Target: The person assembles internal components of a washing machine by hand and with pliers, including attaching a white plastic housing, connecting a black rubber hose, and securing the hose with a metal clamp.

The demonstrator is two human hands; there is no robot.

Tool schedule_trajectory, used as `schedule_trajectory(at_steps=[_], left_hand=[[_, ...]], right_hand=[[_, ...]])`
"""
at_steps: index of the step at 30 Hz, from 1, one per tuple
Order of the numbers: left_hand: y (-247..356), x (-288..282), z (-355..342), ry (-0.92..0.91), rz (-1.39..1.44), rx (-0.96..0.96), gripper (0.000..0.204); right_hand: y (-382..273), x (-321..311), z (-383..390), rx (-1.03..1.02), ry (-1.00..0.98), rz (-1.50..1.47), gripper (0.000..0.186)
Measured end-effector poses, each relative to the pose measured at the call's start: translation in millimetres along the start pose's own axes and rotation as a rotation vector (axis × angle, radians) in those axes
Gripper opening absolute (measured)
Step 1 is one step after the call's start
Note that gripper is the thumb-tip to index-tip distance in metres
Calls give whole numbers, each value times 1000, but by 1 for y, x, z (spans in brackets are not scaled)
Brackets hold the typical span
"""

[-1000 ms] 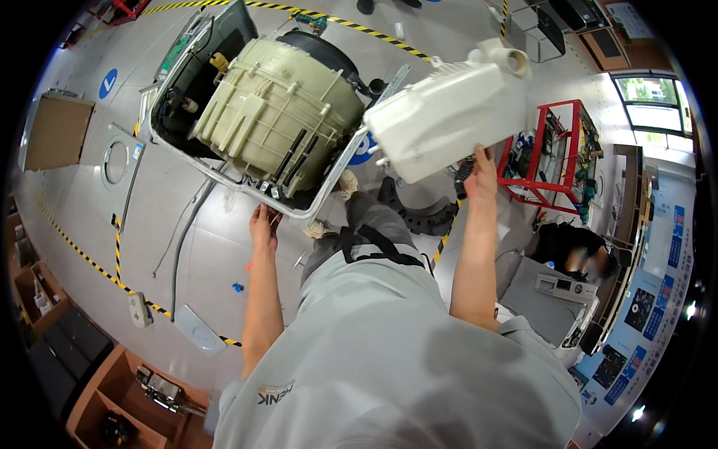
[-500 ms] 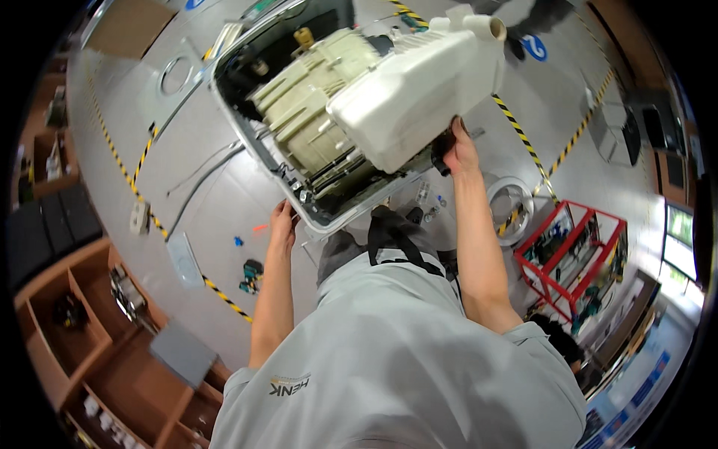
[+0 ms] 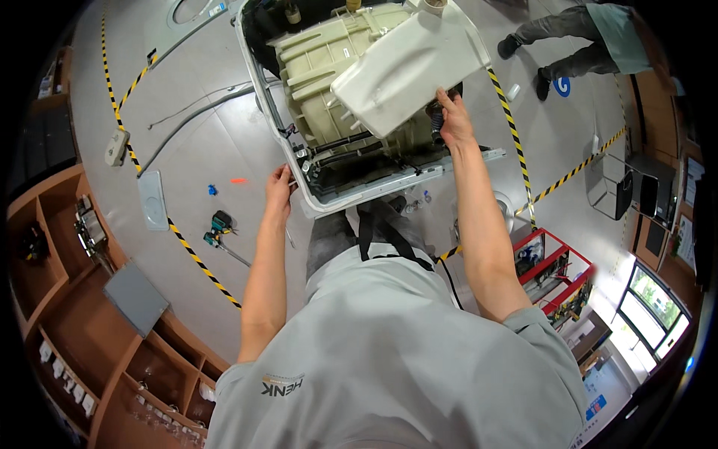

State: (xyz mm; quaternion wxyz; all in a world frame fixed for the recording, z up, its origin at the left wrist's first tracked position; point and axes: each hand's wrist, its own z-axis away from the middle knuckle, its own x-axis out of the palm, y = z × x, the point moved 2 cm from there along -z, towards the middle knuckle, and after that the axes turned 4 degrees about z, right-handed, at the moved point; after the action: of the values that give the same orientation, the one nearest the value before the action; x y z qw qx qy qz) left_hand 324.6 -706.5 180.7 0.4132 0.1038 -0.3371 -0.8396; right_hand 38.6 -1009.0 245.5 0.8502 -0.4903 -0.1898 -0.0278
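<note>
An opened washing-machine cabinet [image 3: 332, 202] holds a large cream plastic drum [image 3: 314, 86] at the top centre. A white moulded plastic housing [image 3: 404, 71] with a round spout lies slantwise over the drum's right part. My right hand [image 3: 455, 120] grips the housing's lower edge, where a black corrugated hose [image 3: 436, 118] hangs beneath. My left hand [image 3: 280, 191] has its fingers curled on the cabinet frame's lower left corner. Black rods and wiring show along the drum's lower side; whatever is under the housing is hidden.
A co-worker's legs [image 3: 557, 37] are at upper right. On the floor lie drills [image 3: 221, 224], a grey hose [image 3: 179, 120] and a pale panel [image 3: 153, 198]. Wooden compartment units [image 3: 120, 329] stand left, a red metal trolley [image 3: 553, 269] and a black chair [image 3: 621, 191] right.
The view has turned, bringing the co-worker's legs into the upper right. The white housing has moved left over the drum with my right hand, from beside it. My left hand stays at the frame.
</note>
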Motion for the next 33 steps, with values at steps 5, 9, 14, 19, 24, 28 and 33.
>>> schedule_trajectory(at_steps=[5,9,14,19,24,28,33], left_hand=[[7,1,4,-38,-1,3,28],[11,2,5,-75,5,1,29],[8,-3,4,-65,-15,-19,27],[13,0,6,-83,-33,-13,30],[11,-1,5,-85,-29,-25,33],[13,-1,7,-83,-32,-32,32],[11,-1,5,-103,1,-20,30]], right_hand=[[10,-8,-6,65,37,27,46],[21,-22,-14,95,78,33,51],[12,-25,-12,202,67,248,49],[8,-29,-13,300,78,550,43],[-6,17,10,244,300,652,63],[-12,43,19,213,275,530,84],[-25,99,29,274,387,522,100]])
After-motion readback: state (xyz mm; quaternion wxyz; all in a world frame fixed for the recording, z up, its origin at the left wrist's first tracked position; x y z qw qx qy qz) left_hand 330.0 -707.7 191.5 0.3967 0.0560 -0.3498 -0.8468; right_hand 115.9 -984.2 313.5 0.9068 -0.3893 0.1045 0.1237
